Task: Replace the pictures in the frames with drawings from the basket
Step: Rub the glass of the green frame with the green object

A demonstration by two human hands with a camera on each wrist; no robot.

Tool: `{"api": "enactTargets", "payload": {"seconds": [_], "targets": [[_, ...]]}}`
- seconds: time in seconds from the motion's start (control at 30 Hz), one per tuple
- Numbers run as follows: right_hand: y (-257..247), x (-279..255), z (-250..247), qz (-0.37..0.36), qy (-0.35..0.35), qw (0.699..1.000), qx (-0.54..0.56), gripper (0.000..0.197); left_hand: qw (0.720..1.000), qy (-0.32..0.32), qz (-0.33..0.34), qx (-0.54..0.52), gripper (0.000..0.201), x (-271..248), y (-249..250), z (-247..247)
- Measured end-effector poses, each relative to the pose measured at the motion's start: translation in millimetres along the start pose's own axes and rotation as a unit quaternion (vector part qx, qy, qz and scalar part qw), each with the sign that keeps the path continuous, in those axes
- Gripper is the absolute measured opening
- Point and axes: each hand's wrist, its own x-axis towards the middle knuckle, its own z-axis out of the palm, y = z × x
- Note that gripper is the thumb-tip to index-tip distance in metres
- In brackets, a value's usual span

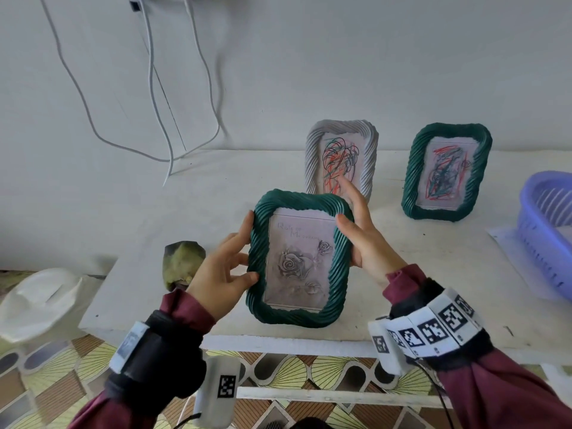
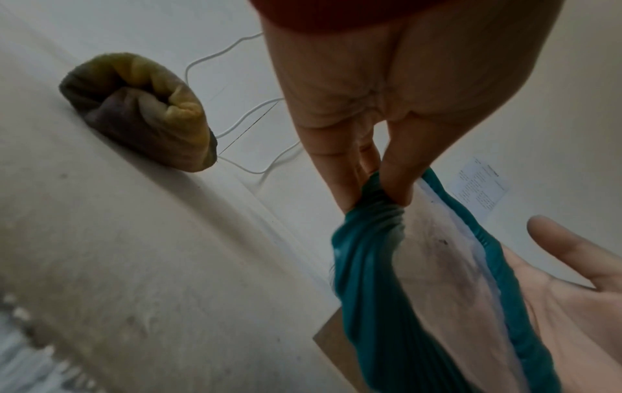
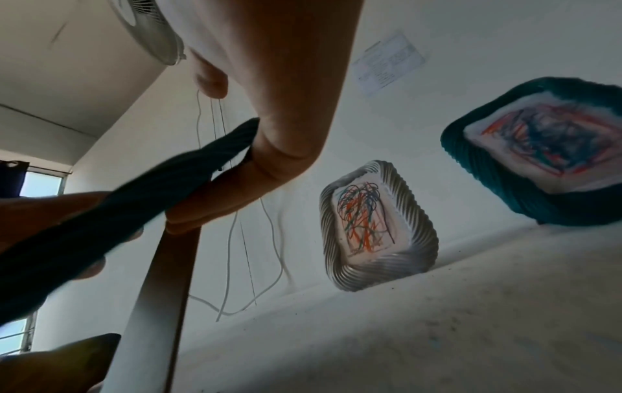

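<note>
Both forearms raised over table [image 1: 433, 274] edge, palms turned inward. Left hand [image 1: 221, 274] clamped on left edge of green frame [image 1: 298, 258], thumb on front, fingertips curled behind. Right hand [image 1: 366, 239] gripping right edge, thumb over front rim, index finger pointing straight up, loose. Frame held upright, slightly tilted, above table, rose picture [image 1: 297, 261] facing viewer. Behind: white frame [image 1: 342, 159] and second green frame [image 1: 445, 171], both with scribble drawings. Purple basket [image 1: 548, 224] far right.

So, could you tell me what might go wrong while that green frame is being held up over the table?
1. The rose frame is held only at its side edges by the left hand and right hand; it might slip.
2. The white frame stands just behind the right hand and could be knocked over.
</note>
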Motion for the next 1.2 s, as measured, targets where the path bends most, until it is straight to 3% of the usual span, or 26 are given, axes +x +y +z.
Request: {"api": "enactTargets", "payload": {"seconds": [0.27,0.6,0.87,1.2], "targets": [[-7,37,14,-0.073,-0.027,0.996,0.045,0.060,0.999,0.036,0.022,0.021,0.091,23,1,-29],[-20,125,39,-0.087,-0.047,0.986,0.135,0.064,0.992,0.095,0.026,0.081,0.094,96,-4,-88],[-3,189,54,-0.087,-0.006,0.985,0.152,0.061,0.990,0.091,-0.009,0.103,0.088,146,-14,-113],[28,223,57,-0.072,0.003,0.988,0.139,0.054,0.996,0.067,-0.045,0.041,0.085,177,-36,-112]]}}
